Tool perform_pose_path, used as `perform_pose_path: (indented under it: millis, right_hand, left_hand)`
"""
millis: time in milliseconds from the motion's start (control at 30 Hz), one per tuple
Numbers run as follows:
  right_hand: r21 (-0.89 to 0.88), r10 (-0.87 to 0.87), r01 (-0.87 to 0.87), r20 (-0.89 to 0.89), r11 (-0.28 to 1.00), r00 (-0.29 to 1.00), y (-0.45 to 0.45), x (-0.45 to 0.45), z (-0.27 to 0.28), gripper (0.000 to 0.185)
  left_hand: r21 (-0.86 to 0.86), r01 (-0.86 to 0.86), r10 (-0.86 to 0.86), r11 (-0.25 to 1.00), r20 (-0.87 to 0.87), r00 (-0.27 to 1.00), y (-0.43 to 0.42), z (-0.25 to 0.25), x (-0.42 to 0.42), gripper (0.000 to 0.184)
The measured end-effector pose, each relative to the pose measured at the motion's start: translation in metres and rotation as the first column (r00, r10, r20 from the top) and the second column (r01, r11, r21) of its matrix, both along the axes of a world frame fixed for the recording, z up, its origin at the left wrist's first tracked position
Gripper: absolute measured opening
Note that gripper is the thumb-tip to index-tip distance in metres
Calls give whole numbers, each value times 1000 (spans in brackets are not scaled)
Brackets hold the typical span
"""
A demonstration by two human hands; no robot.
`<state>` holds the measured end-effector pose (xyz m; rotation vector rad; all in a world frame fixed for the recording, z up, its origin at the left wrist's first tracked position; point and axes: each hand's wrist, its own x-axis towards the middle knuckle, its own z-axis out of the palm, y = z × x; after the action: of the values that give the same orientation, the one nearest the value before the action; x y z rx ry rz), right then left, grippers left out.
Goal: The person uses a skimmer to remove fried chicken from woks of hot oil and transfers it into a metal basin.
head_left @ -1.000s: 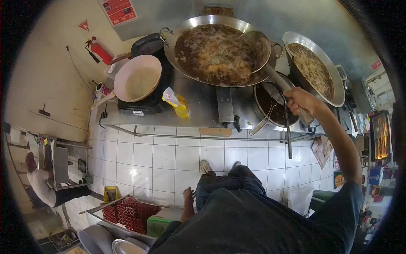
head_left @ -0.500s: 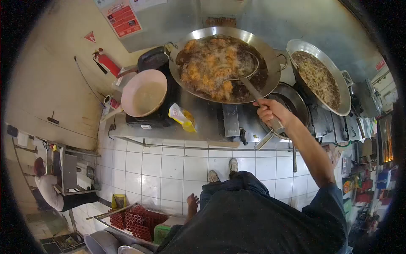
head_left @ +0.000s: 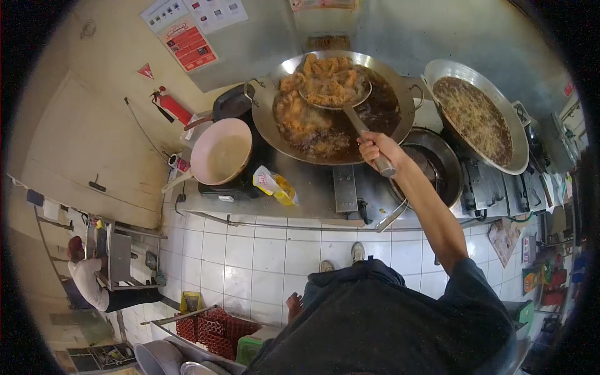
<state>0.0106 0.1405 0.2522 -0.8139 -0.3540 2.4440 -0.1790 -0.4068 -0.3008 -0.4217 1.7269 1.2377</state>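
Right hand (head_left: pixel 380 150) grips long-handled grey metal skimmer (head_left: pixel 355 120) bearing golden-brown fried pieces (head_left: pixel 331 86) over round silver wok (head_left: pixel 264 119); left hand (head_left: pixel 294 305) hangs low, grip unclear.

Golden-brown food (head_left: pixel 331 81), dark brown oil (head_left: pixel 384 106) toward twelve o'clock
Silver-grey wok (head_left: pixel 265 119); pale pink pan (head_left: pixel 201 150) at ten; yellow-and-white packet (head_left: pixel 275 186) at nine; dark red trays (head_left: pixel 212 330) at seven; white floor tiles (head_left: pixel 240 253), gridded with grey lines, toward seven.

Right arm (head_left: pixel 434 215) extended forward, right hand (head_left: pixel 380 150) clenched, left hand (head_left: pixel 294 306) hanging low
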Motion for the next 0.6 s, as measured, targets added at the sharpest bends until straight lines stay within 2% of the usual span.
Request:
perform_pose_path:
  millis: [67,100,200,233,267,333,367,400,433,467,500,533,567,600]
  right_hand:
    - [16,19,-19,1,1000,1000,9,4,-7,20]
    - [58,28,-28,10,998,1000,3,2,-1,13]
    - [107,48,-52,34,993,998,20,3,-16,20]
    - [45,4,-6,48,999,999,3,-1,8,19]
    - [75,25,-28,42,997,999,10,-4,8,19]
    - [119,58,-62,44,991,997,14,1,-7,19]
    - [71,59,-61,37,996,998,-2,6,-19,19]
    - [69,63,-64,22,996,998,0,5,-17,19]
    - [87,66,-66,6,994,998,14,2,-8,19]
    - [102,68,-70,21,992,997,13,3,-4,17]
    - [73,74,-76,37,994,997,-4,6,-5,15]
    - [102,82,-86,47,991,996,2,2,5,15]
    - [101,89,-88,-15,991,996,11,1,5,16]
    - [127,96,-97,15,987,995,9,5,-2,15]
  left_hand:
    - [-56,-49,51,997,35,998,21,29,1,29]
    - [-91,-74,79,993,53,995,24,45,4,30]
    - [-62,-96,100,993,61,993,28,47,6,29]
    - [-56,-80,84,995,56,995,19,41,9,29]
    - [-48,-69,71,996,50,996,22,35,10,29]
    - [-65,24,-23,998,20,1000,13,13,14,28]
    - [-117,223,-234,968,-89,968,-3,2,17,28]
    - [-279,539,-605,795,-289,742,-6,-4,17,29]
    - [-540,667,-853,513,-411,323,-3,4,18,29]
    - [-722,611,-900,324,-435,-37,-9,7,19,29]
    - [-724,632,-924,275,-381,-34,-39,13,22,29]
    - [-715,644,-925,271,-379,-31,-22,6,19,30]
    - [-684,692,-944,232,-329,-8,-16,8,13,30]
    - [-694,685,-947,220,-319,-19,-25,10,15,30]
